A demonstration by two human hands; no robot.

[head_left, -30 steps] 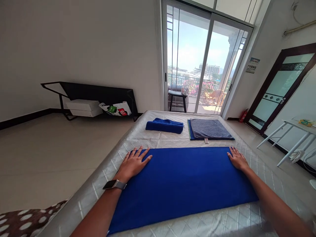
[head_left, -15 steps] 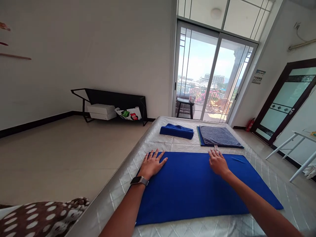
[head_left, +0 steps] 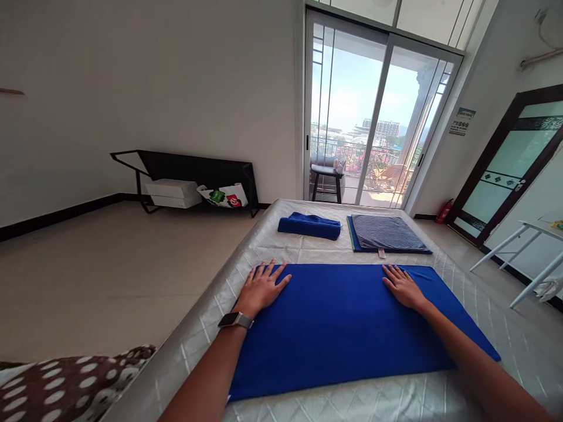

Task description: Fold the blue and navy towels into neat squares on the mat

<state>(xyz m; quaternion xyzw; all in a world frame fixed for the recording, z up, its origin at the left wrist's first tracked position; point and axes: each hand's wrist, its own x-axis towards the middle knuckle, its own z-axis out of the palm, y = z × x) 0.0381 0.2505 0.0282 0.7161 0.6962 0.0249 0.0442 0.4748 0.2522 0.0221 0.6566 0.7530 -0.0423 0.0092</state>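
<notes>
Right hand (head_left: pixel 403 289) has moved across blue cloth (head_left: pixel 338 328), unclenched like left hand (head_left: pixel 259 288), grey towel (head_left: pixel 389 232), perhaps terry, beyond.

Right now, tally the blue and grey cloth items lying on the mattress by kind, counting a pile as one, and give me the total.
Spread blue cloth: 1
Folded blue cloth: 1
Grey-topped pile: 1
Total: 3
</notes>
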